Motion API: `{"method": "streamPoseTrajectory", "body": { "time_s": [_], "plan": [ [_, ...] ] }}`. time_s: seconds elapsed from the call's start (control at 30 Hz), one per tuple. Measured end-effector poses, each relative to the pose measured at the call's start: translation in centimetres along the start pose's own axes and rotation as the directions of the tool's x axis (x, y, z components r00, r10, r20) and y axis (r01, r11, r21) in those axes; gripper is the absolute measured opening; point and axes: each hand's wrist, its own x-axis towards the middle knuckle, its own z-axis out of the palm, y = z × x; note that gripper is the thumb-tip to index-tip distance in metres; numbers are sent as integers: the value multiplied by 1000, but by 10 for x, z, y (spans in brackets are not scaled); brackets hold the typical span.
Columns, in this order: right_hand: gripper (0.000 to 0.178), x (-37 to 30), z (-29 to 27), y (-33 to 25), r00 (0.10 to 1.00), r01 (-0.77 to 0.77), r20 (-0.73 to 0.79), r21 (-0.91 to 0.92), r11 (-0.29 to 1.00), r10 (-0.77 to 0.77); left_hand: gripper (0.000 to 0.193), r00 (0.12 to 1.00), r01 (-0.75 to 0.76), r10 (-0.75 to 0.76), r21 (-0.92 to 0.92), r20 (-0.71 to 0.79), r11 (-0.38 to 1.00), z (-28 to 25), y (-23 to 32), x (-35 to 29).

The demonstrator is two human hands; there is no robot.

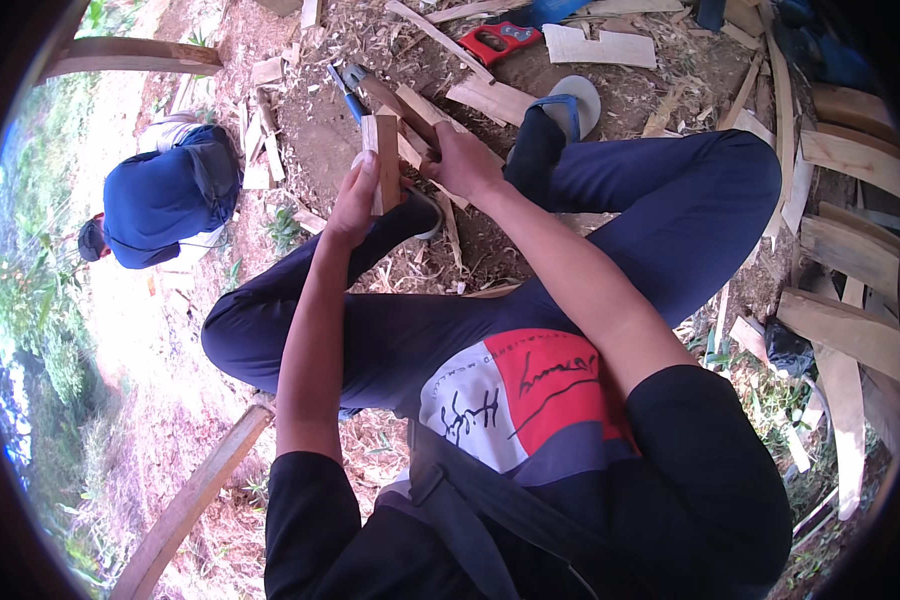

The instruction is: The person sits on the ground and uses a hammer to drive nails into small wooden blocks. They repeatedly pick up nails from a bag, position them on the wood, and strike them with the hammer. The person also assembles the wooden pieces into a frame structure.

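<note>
My left hand [354, 200] is closed around a short squared wood block [381, 165], its thumb lying along the near side. The block stands on end between my bent legs. Just right of it, my right hand [465, 163] grips a brown wooden-handled tool [398, 103], which slants up and left past the block. Its far end looks grey, like metal; I cannot tell its exact kind. Beside that end, on the ground, lies a slim blue-handled tool [348, 97]. My right fingers are partly hidden behind the handle.
A red-handled saw [500, 42] lies at the far side beside a notched board [600, 46]. Wood offcuts and shavings cover the dirt. Curved wood pieces [850, 240] are stacked at the right. Another person [173, 197] in blue crouches at the left; a curved beam [195, 500] rises near my left side.
</note>
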Motion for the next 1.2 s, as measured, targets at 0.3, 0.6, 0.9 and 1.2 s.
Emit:
{"method": "streamPoseTrajectory", "body": {
  "time_s": [0.3, 0.6, 0.9, 1.2],
  "plan": [
    [43, -1, -6, -6, 998, -44, 38, -10, 999, 44, 71, 1000, -26, 26, 7, 3, 1000, 2, 0, 0],
    [44, -1, -2, 0, 1000, -10, -11, -8, 1000, 10, 68, 972, -200, 230, 316, -58, 927, -3, 2, 5],
    [42, -2, -6, -5, 1000, -25, -20, -16, 1000, 24, 96, 947, -226, 308, 490, -93, 842, -6, 4, 8],
    [42, 0, -1, 2, 998, 29, -58, -35, 999, -31, 99, 907, -208, 419, 814, -48, 543, 5, 17, 7]
  ]
}}
